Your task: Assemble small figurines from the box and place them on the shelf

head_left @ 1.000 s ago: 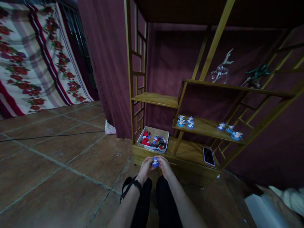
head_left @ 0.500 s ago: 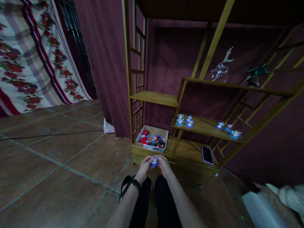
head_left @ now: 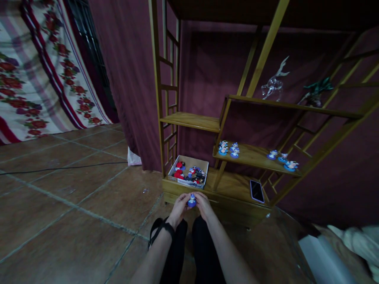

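Between my two hands, just in front of the cabinet's lower drawer, is a small purple-and-white figurine (head_left: pixel 192 200) on a round purple base, held upright. My left hand (head_left: pixel 180 206) is closed on its left side, and my right hand (head_left: pixel 203 204) grips it from the right. Beyond my hands, an open cardboard box (head_left: pixel 194 159) on the bottom shelf holds several red, black and blue figurines. Similar figurines (head_left: pixel 235 152) stand in a group on the low shelf, and more figurines (head_left: pixel 272 154) stand near its right end.
A phone (head_left: pixel 256 191) lies on the bottom shelf of the wooden cabinet (head_left: pixel 233 185). A clear deer ornament (head_left: pixel 274 85) and a dark green ornament (head_left: pixel 318 91) stand higher up. A black cable (head_left: pixel 65 167) crosses the tiled floor. At the lower right is a white box (head_left: pixel 321 256).
The view has shifted slightly. Both hands stay on the figurine in nearly the same place, and the things on the shelves have not moved.
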{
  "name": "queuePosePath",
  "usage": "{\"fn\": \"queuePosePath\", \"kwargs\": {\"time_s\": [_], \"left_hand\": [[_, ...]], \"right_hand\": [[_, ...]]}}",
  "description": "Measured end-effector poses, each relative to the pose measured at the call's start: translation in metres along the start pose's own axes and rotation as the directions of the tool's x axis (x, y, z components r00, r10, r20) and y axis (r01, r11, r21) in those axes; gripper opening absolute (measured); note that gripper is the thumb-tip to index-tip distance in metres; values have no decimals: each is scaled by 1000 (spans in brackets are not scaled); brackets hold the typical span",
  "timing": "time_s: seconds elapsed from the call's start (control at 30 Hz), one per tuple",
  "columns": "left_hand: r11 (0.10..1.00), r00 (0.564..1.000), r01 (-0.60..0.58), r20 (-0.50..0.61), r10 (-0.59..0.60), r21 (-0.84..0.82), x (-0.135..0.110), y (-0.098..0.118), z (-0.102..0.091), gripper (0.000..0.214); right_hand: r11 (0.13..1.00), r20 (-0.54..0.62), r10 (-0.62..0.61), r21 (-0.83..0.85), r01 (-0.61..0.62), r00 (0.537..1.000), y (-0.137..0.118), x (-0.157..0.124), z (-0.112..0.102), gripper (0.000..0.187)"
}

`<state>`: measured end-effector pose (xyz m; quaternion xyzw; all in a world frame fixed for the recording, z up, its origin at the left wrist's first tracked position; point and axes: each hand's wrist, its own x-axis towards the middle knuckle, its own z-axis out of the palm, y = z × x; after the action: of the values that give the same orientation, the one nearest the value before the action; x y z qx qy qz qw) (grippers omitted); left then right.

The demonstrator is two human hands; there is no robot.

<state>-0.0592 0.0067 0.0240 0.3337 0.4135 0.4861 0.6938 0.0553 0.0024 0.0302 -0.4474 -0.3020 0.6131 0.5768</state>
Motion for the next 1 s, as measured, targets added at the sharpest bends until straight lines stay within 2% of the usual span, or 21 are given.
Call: {"fn": "queuePosePath", "kwargs": {"time_s": [0.3, 0.57, 0.73, 0.87, 1.0], "left_hand": [[999, 1000, 28, 2, -28, 39, -4, 5, 2, 27], [1000, 1000, -20, -18, 20, 7, -3, 3, 5, 27], [997, 997, -61, -42, 62, 37, -5, 2, 6, 26], [995, 997, -70, -5, 71, 72, -5, 2, 6, 27], [991, 996, -84, 44, 80, 108, -4, 1, 5, 30]], "right_hand": [[1000, 19, 14, -2, -14, 1000, -3, 0, -1, 18], [999, 22, -38, -22, 38, 999, -2, -2, 1, 24], [996, -3, -53, -69, 52, 999, 4, 2, 1, 19], [996, -36, -42, -78, 39, 998, 9, 5, -1, 14], [999, -21, -21, -43, 20, 1000, 10, 8, -4, 12]]}}
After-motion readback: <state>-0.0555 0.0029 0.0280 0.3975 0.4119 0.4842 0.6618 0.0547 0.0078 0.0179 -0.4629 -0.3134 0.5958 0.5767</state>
